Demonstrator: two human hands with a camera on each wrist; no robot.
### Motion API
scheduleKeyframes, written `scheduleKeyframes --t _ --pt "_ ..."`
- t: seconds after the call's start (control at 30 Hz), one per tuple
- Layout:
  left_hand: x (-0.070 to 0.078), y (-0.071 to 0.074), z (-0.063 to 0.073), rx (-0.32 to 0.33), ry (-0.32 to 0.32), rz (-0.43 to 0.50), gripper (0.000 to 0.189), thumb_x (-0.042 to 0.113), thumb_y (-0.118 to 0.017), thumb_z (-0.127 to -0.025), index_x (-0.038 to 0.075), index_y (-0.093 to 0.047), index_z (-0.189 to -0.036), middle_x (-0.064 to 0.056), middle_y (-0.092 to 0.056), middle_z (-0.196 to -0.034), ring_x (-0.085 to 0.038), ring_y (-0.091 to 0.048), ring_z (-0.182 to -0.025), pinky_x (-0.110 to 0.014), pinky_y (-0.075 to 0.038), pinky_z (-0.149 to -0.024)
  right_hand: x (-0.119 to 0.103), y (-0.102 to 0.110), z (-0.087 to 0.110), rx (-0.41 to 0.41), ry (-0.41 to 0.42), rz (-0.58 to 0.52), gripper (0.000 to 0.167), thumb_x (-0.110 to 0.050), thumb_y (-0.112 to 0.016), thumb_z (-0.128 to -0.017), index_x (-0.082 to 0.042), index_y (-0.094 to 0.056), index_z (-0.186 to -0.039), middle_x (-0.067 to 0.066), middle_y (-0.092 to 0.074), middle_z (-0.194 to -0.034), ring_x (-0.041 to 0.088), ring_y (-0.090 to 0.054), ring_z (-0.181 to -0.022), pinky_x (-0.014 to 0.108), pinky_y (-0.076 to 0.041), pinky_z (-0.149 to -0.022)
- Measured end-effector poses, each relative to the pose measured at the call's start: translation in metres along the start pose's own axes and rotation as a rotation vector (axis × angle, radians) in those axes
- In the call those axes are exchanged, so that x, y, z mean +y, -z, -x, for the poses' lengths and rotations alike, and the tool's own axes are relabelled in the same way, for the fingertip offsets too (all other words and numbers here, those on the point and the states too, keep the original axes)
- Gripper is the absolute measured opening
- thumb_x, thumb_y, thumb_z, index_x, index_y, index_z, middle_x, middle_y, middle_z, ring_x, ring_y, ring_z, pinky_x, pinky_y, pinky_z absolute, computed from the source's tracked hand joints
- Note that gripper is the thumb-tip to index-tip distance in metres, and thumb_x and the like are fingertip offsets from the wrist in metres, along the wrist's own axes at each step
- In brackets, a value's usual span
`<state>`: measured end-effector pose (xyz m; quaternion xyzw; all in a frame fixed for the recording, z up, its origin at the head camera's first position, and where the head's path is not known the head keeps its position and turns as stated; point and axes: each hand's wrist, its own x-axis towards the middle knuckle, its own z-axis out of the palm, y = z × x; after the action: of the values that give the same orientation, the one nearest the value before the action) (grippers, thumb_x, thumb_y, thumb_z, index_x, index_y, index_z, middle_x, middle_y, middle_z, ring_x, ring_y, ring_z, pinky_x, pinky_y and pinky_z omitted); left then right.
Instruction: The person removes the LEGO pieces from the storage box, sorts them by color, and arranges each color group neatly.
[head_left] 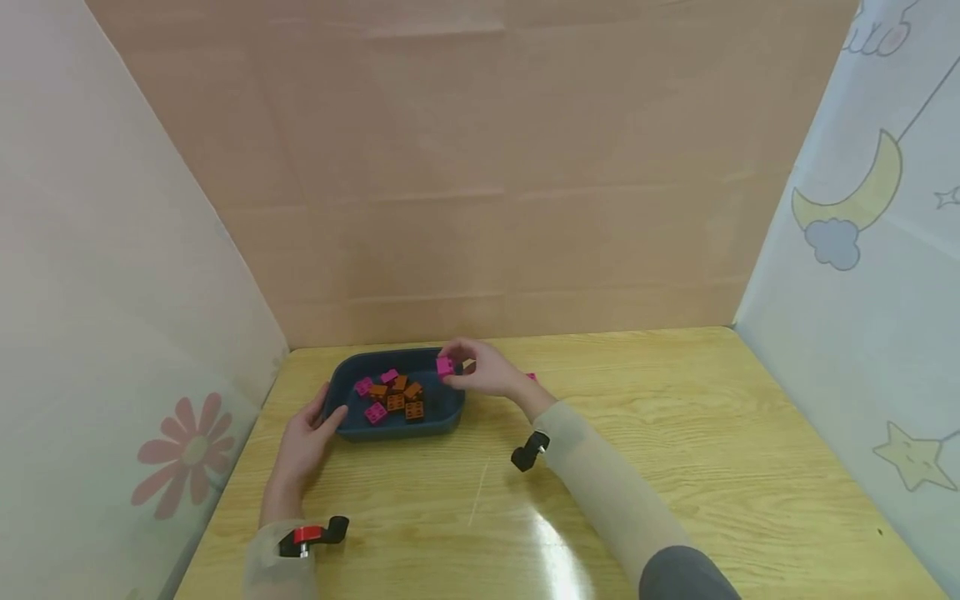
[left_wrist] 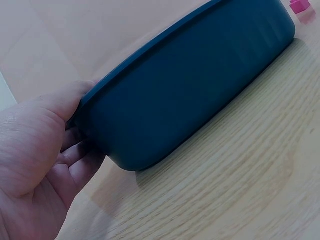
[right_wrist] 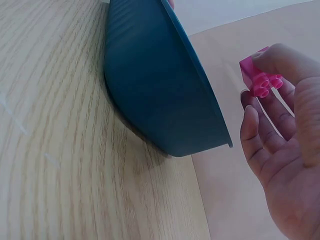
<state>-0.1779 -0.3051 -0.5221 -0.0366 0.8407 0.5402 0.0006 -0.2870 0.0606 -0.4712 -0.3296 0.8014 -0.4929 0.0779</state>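
Note:
A dark blue plastic basin [head_left: 444,404] stands on the table with several orange bricks [head_left: 414,409] and pink bricks [head_left: 376,412] lying loose on its floor. My left hand [head_left: 303,433] grips the basin's left end, thumb over the rim and fingers against the outer wall. Over the right end, my right hand [head_left: 486,371] pinches a pink toy brick [head_left: 445,367] between thumb and fingertips. In the right wrist view, this studded pink brick [right_wrist: 249,72] is held higher than the basin's rim.
Another pink brick [head_left: 532,377] lies on the table right of the basin, mostly hidden behind my right wrist. The wooden table [head_left: 675,433] meets a brown back panel [head_left: 495,250]. Pale printed panels flank it left [head_left: 112,333] and right [head_left: 825,350].

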Motion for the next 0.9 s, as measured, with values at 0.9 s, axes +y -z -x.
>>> scheduleKeyframes --t 0.9 --pt "-0.003 0.0 -0.002 -0.005 0.007 0.018 0.08 0.043 -0.063 -0.109 0.017 -0.022 -0.172 -0.009 -0.02 -0.176 -0.031 -0.025 -0.16 -0.042 -0.027 -0.123 0.028 0.06 0.061 0.148 -0.051 -0.06 0.046 -0.015 -0.083 -0.095 -0.007 -0.069 -0.139 0.006 -0.072 -0.123 0.025 -0.066 -0.111 0.033 -0.058 -0.089"
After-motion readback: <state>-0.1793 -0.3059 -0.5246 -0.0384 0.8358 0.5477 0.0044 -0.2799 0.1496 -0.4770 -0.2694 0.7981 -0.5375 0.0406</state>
